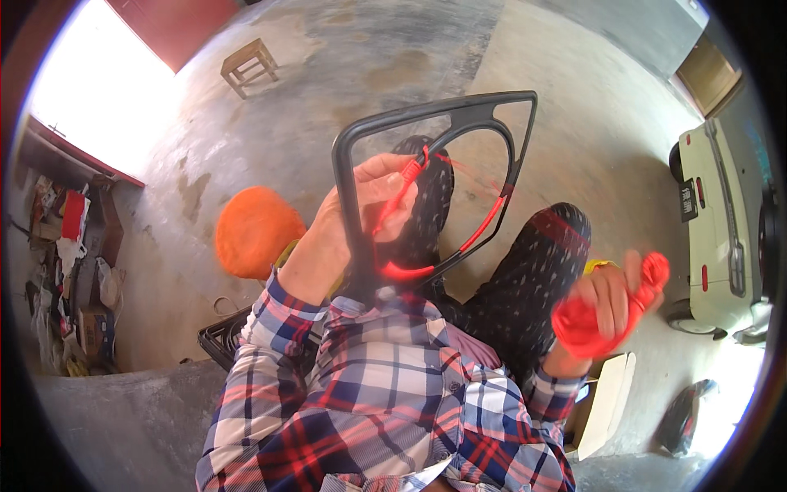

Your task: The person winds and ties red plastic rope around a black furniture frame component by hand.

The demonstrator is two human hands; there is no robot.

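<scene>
Concrete floor, stained, fills the view; a cream vehicle is parked at the right edge and a small wooden stool stands far off at top. An orange cushion-like mound sits just left of my knees.

Black plastic frame, roughly triangular with an inner opening, is held upright over my lap. Red cord runs across its lower bar and up one side.

Left hand: fingers curled tight about the frame's left bar, thumb and forefinger also pinching the cord end. Right hand: fist closed round a bundle of red cord, out past my right knee.

Whether the cord is knotted at the bar I cannot say; blur there.

Judgement: keep the strand taut between the hands and the frame steady, so each wrap lies snug beside the last.
</scene>
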